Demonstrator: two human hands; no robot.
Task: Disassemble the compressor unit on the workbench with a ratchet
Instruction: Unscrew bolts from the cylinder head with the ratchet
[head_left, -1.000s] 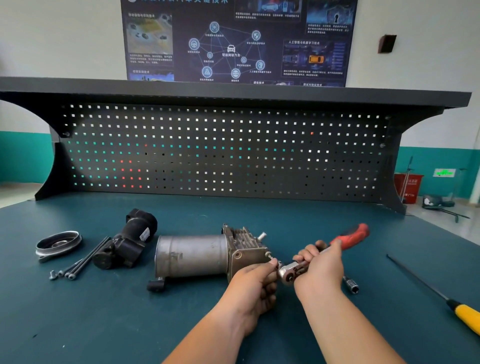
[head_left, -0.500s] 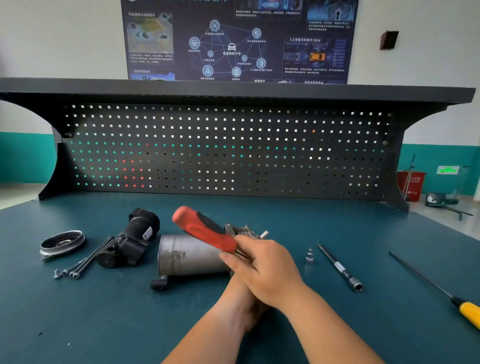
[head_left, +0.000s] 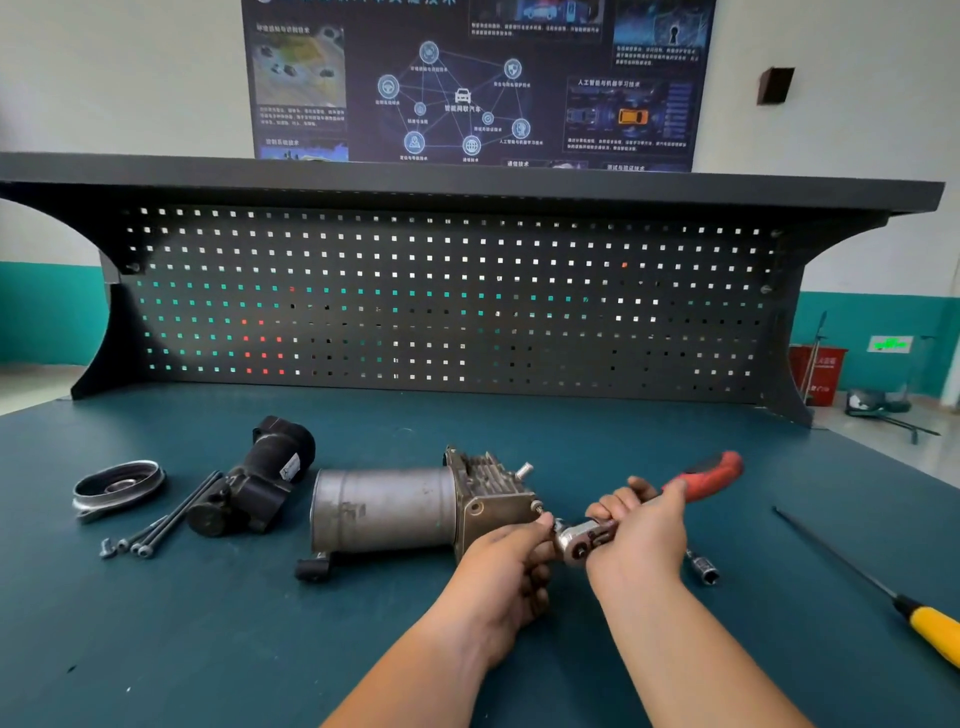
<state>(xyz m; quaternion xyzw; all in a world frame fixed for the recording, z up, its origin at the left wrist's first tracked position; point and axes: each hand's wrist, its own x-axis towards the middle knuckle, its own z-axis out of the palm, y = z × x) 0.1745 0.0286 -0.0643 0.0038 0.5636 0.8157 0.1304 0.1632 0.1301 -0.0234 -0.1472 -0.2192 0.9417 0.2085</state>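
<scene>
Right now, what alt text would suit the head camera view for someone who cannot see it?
A person's right hand grips a red-handled ratchet while the left hand pinches its head at a bolt on a grey metal cylindrical compressor lying on a teal workbench. A black part and long bolts lie beside it.

The worktop (head_left: 208, 649) carries one compressor unit (head_left: 384, 509), one ratchet (head_left: 711, 473), one black housing (head_left: 260, 478), one metal ring (head_left: 119, 486), seemingly four long bolts (head_left: 171, 519), one extension bar (head_left: 704, 569), one screwdriver (head_left: 930, 626), plus two hands: left hand (head_left: 504, 577), right hand (head_left: 639, 540).
</scene>
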